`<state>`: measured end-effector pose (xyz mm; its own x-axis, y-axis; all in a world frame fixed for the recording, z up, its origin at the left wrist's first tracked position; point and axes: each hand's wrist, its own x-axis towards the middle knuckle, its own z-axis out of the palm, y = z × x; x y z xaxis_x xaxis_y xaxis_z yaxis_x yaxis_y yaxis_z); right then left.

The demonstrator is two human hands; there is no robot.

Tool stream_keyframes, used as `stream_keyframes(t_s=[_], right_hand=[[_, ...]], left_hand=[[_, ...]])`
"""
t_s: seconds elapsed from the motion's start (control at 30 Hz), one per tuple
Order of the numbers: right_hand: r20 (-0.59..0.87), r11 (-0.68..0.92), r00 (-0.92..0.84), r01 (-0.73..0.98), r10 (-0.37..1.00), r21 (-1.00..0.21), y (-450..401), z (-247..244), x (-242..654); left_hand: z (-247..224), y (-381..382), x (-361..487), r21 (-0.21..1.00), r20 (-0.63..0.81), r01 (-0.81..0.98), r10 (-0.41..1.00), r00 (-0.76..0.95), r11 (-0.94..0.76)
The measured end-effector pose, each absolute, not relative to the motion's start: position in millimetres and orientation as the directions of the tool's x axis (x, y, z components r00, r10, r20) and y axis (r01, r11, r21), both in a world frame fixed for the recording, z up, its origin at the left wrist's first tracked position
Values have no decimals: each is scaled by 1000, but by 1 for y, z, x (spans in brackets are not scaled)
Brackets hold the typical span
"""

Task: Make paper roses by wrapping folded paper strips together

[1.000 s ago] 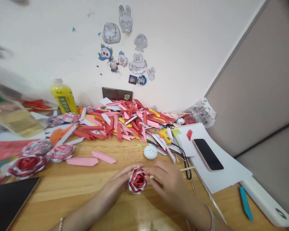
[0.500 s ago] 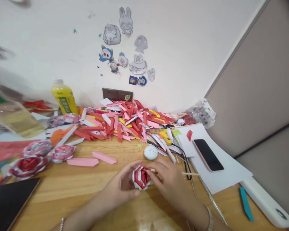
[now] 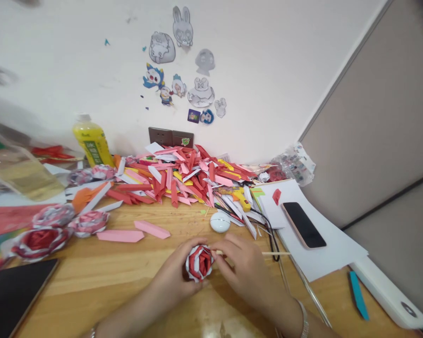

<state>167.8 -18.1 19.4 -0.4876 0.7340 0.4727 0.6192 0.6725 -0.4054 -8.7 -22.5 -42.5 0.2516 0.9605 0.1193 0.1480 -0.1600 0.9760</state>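
A red and white folded paper rose [image 3: 199,264] sits in my left hand [image 3: 176,274], whose fingers and thumb curve around its left side and underneath. My right hand [image 3: 241,267] pinches a thin wooden stick [image 3: 275,253] close to its left end, right beside the flower's right edge. The stick's far end sticks out past the back of that hand. Whether its tip touches the petals I cannot tell. Just beyond both hands stands a white rounded object [image 3: 220,222]. Two pink folded paper strips [image 3: 120,235] lie on the table to the left.
A heap of folded strips [image 3: 183,176] lines the wall, with a yellow glue gun [image 3: 238,196] at its right. Finished paper roses [image 3: 40,241] lie left, near a dark tablet [image 3: 19,298] and yellow bottle [image 3: 93,143]. A phone [image 3: 304,224] rests on white paper [image 3: 324,263].
The rose has shifted slightly left and now faces more upward in my left hand. My right hand has moved a little left along with the stick.
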Motion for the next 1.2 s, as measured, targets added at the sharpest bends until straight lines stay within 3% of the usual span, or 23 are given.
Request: stream_keyframes(t_s=[0.13, 0.3, 0.5, 0.7, 0.97, 1.2], right_hand=[[474, 661, -472, 625, 743, -414, -18, 20, 168], [466, 658, -475, 632, 746, -409, -17, 19, 167], [499, 684, -487, 629, 717, -369, -17, 17, 167], [506, 696, -498, 625, 704, -354, -18, 20, 167], [503, 725, -536, 599, 678, -339, -22, 17, 164], [484, 774, -614, 571, 624, -273, -22, 14, 163]], left_hand=[[-36, -21, -8, 999, 29, -44, 945, 326, -16], [-32, -19, -8, 998, 6, -58, 974, 226, 7], [-20, -23, -5, 985, 33, 166, 991, 130, -54], [-30, -24, -9, 878, 186, 421, 973, 139, -228], [-31, -27, -9, 774, 285, 514, 928, 240, -370], [-28, -27, -8, 756, 309, 503, 906, 290, -419]])
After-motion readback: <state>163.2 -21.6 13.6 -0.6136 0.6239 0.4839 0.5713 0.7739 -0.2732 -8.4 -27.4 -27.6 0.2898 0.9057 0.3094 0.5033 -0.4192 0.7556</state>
